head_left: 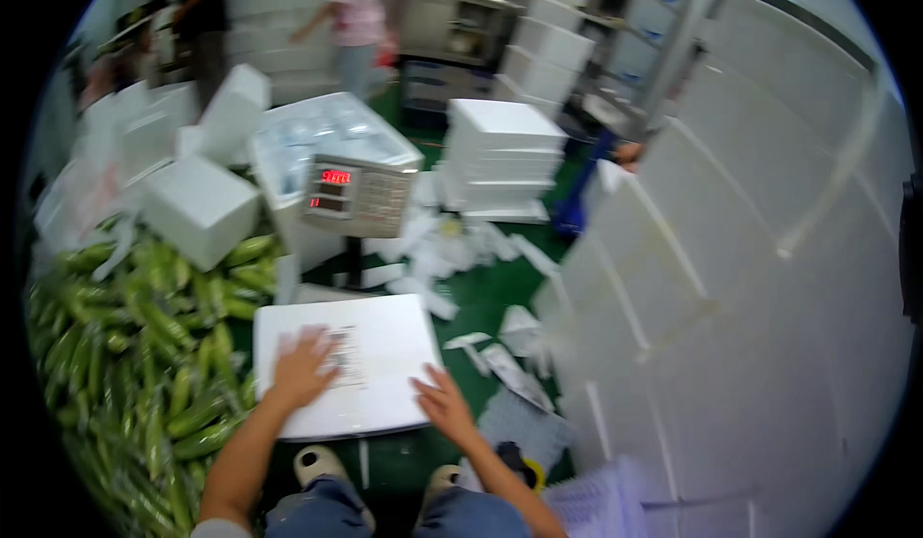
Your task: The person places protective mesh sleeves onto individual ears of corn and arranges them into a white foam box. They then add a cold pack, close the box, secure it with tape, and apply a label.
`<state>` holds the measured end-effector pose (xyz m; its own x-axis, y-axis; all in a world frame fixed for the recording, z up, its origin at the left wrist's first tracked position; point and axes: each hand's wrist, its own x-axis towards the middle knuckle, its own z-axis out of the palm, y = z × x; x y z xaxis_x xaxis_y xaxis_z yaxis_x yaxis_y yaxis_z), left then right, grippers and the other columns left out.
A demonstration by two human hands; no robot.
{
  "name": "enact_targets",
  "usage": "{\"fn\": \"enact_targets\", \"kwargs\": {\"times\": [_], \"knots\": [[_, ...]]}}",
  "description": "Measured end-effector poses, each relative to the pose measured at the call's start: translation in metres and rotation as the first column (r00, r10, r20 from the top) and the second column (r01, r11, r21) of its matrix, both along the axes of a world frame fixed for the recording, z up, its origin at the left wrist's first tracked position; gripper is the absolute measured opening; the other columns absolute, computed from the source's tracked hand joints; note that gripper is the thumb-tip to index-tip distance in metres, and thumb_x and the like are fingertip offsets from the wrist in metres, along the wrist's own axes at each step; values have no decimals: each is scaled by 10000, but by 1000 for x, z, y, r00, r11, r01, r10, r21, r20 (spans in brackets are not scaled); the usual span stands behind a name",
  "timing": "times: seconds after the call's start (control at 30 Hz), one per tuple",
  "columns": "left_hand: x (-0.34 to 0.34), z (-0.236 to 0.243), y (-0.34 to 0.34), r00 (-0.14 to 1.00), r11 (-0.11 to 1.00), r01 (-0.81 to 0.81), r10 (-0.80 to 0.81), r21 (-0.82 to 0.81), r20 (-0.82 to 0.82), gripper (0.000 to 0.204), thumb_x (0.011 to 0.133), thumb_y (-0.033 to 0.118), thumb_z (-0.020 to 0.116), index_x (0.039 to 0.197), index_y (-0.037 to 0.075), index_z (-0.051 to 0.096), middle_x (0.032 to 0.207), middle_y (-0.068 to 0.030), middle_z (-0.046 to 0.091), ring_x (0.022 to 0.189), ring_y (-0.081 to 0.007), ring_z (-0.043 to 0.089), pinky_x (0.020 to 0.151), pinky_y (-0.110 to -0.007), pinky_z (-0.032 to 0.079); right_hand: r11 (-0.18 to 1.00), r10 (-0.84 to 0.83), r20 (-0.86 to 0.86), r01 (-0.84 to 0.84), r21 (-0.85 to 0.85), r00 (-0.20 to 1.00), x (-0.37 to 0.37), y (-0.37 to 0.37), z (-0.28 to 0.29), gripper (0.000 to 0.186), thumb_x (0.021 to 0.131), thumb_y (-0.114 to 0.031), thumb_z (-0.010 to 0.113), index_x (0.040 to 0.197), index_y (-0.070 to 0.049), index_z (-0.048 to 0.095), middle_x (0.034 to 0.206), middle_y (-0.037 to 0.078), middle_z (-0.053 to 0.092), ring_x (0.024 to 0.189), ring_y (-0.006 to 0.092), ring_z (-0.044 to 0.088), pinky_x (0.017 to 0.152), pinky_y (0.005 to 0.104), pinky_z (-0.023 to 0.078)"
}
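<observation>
We had both hands flat on a white foam lid that lay on the green floor just ahead of our feet, its far edge toward the scale and its left edge beside the heap of green cucumbers. The left hand rested open, fingers spread, on the lid's left half, over a printed label stuck near its middle; the right hand lay open too, fingers apart, on the near right corner, closing on nothing. Neither hand gripped; both only pressed down. We judged the lid to be very light and stiff but brittle (foam of this kind snaps at a corner and dents under a fingertip), with a dry, faintly grippy surface that would not slip. It looked thin and broad, so lifting it by one corner could bend or crack it. The better hold, we thought, was at two opposite edges, palms under the rim and thumbs on top, with the pressure spread wide. Scraps of white foam littered the floor beyond the lid, a stack of lids stood past the scale, and a wall of white foam boxes rose to our right.
</observation>
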<state>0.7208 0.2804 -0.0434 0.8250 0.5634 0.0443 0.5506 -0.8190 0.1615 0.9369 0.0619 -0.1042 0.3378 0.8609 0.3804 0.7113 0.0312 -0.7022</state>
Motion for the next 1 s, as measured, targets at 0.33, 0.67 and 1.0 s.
{"fn": "enact_targets", "kwargs": {"times": [0.33, 0.67, 1.0], "knots": [[-149, -103, 38, 742, 747, -15, 454, -665, 493, 633, 915, 449, 493, 1479, 312, 241, 1497, -78, 324, 1327, -371, 350, 974, -621, 330, 994, -40, -439, -9, -110, 898, -6, 6, 2, 724, 885, -297, 646, 1463, -56, 283, 1500, 193, 288, 1409, 293, 234, 1126, 346, 194], [-117, -47, -44, 510, 116, -248, 860, -962, -28, 685, 895, 615, 421, 1443, 238, 258, 1240, -62, 538, 994, -242, 578, 650, -422, 481, 965, -197, -615, 262, 17, 764, -8, 2, -15, 553, 916, -246, 597, 1390, -30, 413, 1378, 147, 482, 1262, 231, 462, 1051, 322, 346], [-134, -46, -33, 590, 435, -388, 795, -812, 145, 575, 982, 246, 441, 1468, 24, 229, 1483, -181, 301, 1357, -279, 306, 1110, -378, 227, 737, -576, -641, 661, -140, 507, 73, -54, -85, 363, 981, -266, 492, 1181, 16, 602, 1108, 117, 647, 926, 133, 599, 891, 248, 448]]}}
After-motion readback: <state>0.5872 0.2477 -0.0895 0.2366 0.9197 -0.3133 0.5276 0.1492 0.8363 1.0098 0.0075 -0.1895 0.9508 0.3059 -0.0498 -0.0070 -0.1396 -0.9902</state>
